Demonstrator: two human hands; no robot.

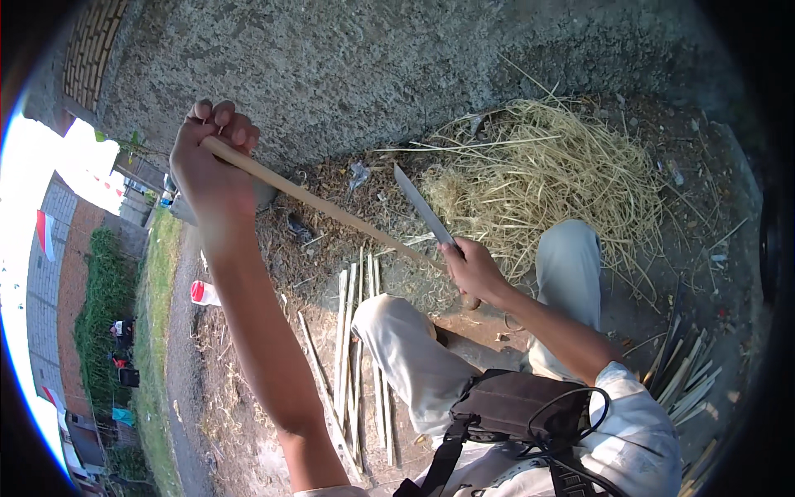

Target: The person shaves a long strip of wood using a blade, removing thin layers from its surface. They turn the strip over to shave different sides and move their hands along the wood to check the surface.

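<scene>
My left hand (217, 170) is raised at the upper left, with its fingers curled around the end of a long, pale wooden stick (323, 205) that looks like bamboo. The stick slants down to the right, and its lower end reaches my right hand (478, 272). That hand grips the dark handle of a long-bladed knife (424, 204), whose blade points up and away to the left. The knife's base lies by the stick's lower end; whether the edge touches it I cannot tell. Both hands are above and ahead of my bent knees.
A heap of thin, straw-coloured shavings (563, 178) lies against the rough grey wall (373, 74). Several pale split strips (344, 348) rest on the ground by my left knee, and more (691, 377) stand at the right. A black bag (522, 406) sits at my lap. A red-and-white container (204, 293) lies at the left.
</scene>
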